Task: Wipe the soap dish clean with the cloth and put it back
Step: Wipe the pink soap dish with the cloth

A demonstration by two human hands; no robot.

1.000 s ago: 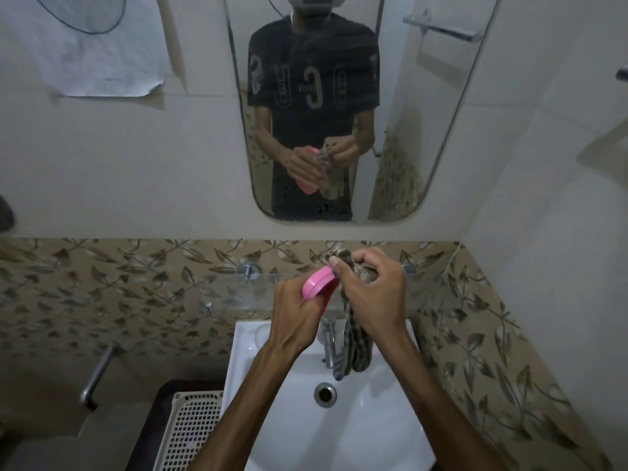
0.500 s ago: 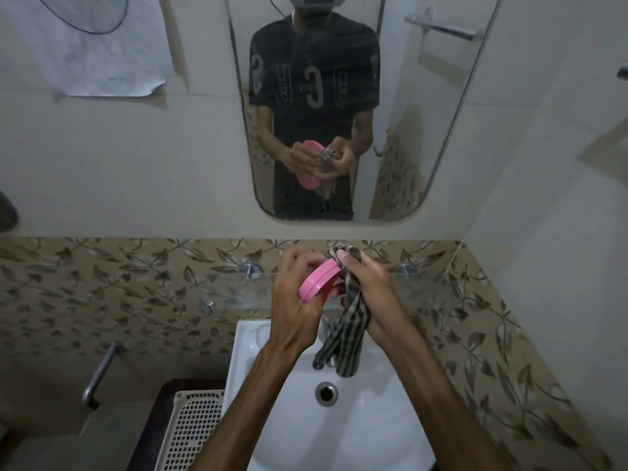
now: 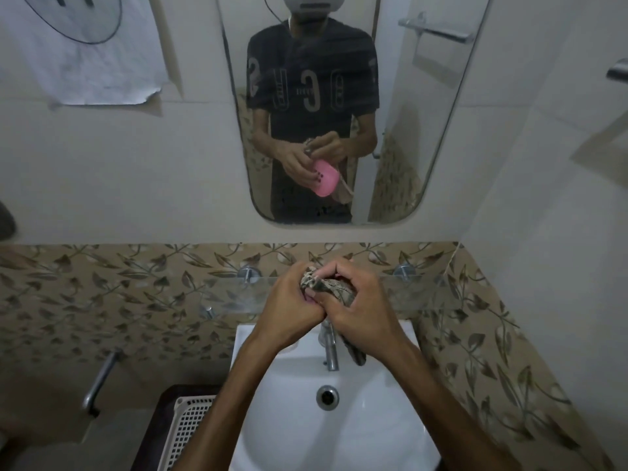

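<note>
Clasping the mostly hidden soap dish (image 3: 311, 298), orientation unclear, left hand (image 3: 289, 311) and right hand (image 3: 360, 307) press cloth (image 3: 326, 288).

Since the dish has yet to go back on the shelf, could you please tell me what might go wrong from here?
1. The pink plastic soap dish is held over the white ceramic basin, almost hidden between the left hand and right hand; a slip would likely drop it in.
2. The checked cloth trails beside the chrome tap and may snag.
3. The narrow glass shelf leaves little margin when replacing the dish.
</note>
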